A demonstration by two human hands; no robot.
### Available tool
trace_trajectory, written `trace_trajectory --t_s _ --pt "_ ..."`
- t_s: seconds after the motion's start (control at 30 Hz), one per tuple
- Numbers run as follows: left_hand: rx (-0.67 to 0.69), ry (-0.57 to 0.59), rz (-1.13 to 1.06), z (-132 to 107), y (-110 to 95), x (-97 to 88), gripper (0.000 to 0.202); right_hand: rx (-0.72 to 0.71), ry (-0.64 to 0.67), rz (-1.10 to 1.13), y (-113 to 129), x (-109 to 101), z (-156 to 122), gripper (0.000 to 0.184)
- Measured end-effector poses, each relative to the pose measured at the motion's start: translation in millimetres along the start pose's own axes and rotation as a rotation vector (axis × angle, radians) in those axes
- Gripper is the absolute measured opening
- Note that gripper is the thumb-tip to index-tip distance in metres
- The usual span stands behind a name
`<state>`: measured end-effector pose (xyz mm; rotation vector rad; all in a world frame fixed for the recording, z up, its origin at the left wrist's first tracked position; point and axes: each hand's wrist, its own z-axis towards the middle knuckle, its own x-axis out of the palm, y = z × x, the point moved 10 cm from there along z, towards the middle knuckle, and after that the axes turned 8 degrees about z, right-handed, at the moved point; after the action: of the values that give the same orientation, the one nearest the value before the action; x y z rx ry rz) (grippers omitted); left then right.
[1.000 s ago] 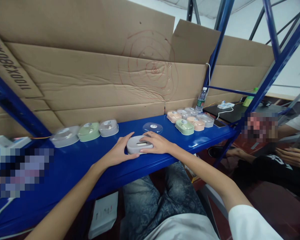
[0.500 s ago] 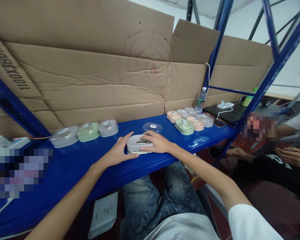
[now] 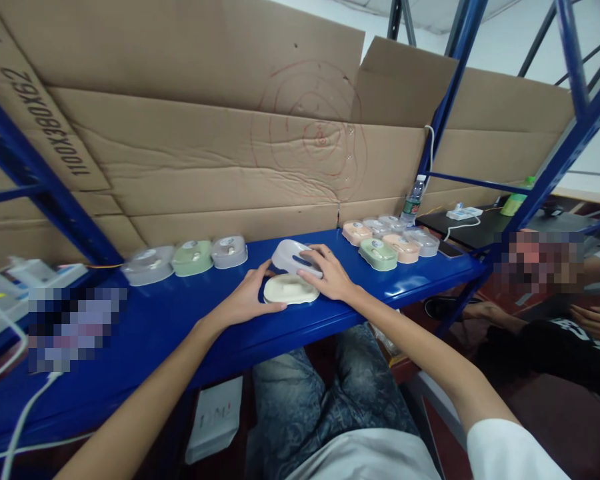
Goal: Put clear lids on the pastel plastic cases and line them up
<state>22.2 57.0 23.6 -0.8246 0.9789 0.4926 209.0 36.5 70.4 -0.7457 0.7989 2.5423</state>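
A grey oval cover [image 3: 286, 255] with a slot in its top is tilted up above a cream oval base [image 3: 290, 289] on the blue shelf. My right hand [image 3: 330, 273] grips the cover by its right side, fingers on top and thumb at the slot. My left hand [image 3: 245, 293] is curled round the left end of the base, thumb along its front edge; its fingertips are close to the cover's left edge, and whether they touch it I cannot tell. The inside of the base faces up, partly shaded by the cover.
Three lidded boxes, one of them green [image 3: 193, 259], stand in a row to the left. Several pink, green and grey boxes [image 3: 378, 254] cluster at right beside a water bottle [image 3: 413, 200]. White cables and a power strip [image 3: 10, 300] lie far left. Another person's hand [image 3: 597, 320] shows at right.
The grey cover has come up off the cream base and tilted back, moved by my right hand. My left hand stays by the base. The clear lid behind is now out of sight.
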Motion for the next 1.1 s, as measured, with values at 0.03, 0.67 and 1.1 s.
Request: trace_trajectory --t_s 0.03,0.67,1.1 --pt "-0.002 0.003 -0.001 0 0 -0.2 0.113 0.009 -0.013 0.004 -1 -2 0 0.051" --pt "-0.079 0.019 -0.01 -4 -2 -1.8 0.114 -0.154 0.317 -0.047 10 28 -2 0.05" --pt "-0.095 0.009 -0.043 -5 -2 -7.3 0.112 0.227 0.326 -0.234 -114 22 13 0.066"
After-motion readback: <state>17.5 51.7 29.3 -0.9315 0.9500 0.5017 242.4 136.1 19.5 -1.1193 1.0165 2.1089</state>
